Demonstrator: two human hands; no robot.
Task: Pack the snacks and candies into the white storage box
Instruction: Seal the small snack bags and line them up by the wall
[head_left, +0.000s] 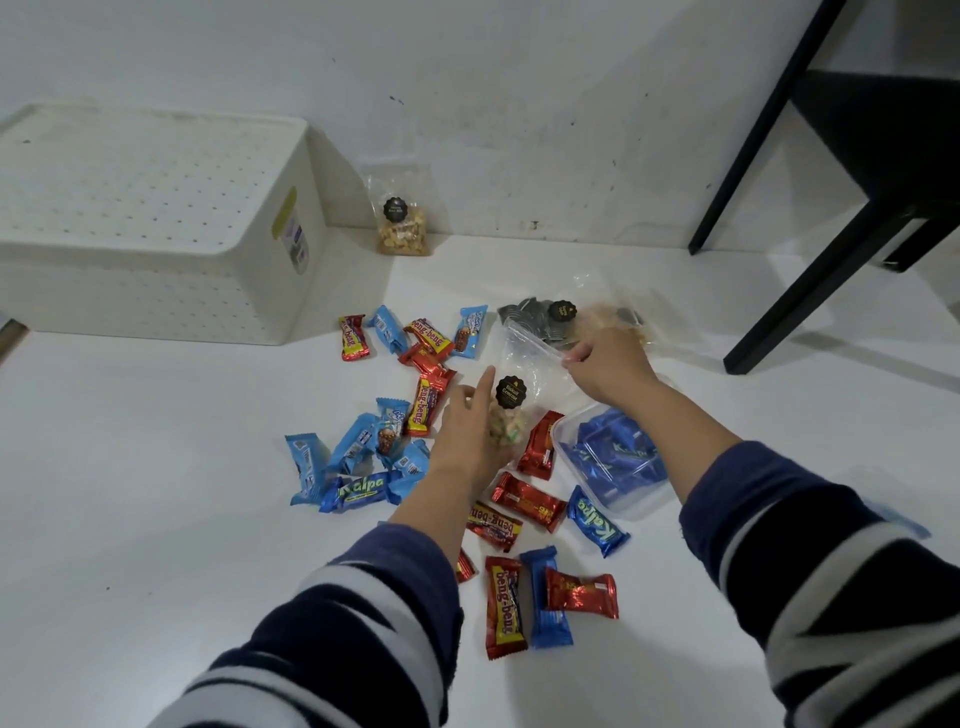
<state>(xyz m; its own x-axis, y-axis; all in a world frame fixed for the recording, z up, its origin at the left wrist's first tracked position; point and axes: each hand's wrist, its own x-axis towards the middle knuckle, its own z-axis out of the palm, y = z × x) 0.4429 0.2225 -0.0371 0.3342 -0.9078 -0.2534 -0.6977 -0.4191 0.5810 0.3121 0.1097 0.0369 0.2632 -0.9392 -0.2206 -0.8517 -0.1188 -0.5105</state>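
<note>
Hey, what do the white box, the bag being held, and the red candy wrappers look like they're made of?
White box: matte moulded plastic, judging by the rounded edges and rows of small perforations.
Bag: thin clear plastic film, glossy and crinkled; the biscuits show through.
Red wrappers: probably metallised foil film, given the shiny creased reflections.

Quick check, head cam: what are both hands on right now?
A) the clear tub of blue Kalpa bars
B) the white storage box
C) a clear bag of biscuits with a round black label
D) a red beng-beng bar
C. The left hand holds the lower part of the clear biscuit bag while the right hand pinches its top edge; the white storage box sits untouched at far left.
</note>
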